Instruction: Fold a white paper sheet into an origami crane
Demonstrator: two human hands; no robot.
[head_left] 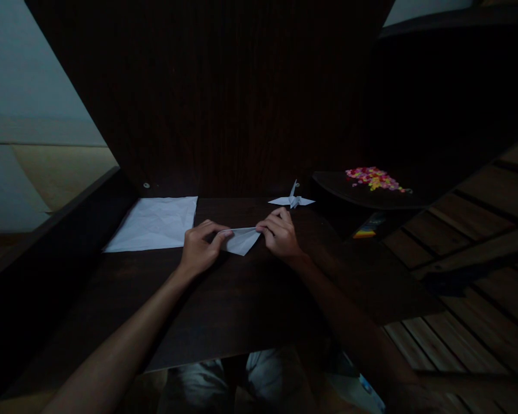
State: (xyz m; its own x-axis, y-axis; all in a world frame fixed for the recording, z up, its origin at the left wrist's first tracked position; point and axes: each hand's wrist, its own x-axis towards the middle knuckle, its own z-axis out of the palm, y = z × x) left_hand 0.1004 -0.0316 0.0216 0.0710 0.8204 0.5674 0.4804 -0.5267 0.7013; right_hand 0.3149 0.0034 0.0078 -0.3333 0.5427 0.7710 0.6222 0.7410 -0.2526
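Folded paper point(242, 239), white, lying on dark bench point(242, 299), pinched at both ends. Left hand point(198, 247): fingers closed on its left end. Right hand point(280, 233): fingertips closed on its right end. Paper crane point(292, 199) just behind. Flat sheet point(155, 224) to the left. Coloured bits point(373, 178) on a dark tray point(328, 184), far right.

Single head view: looks forward-down from above seated person, close over dark tabletop point(242, 299), arms reaching away.
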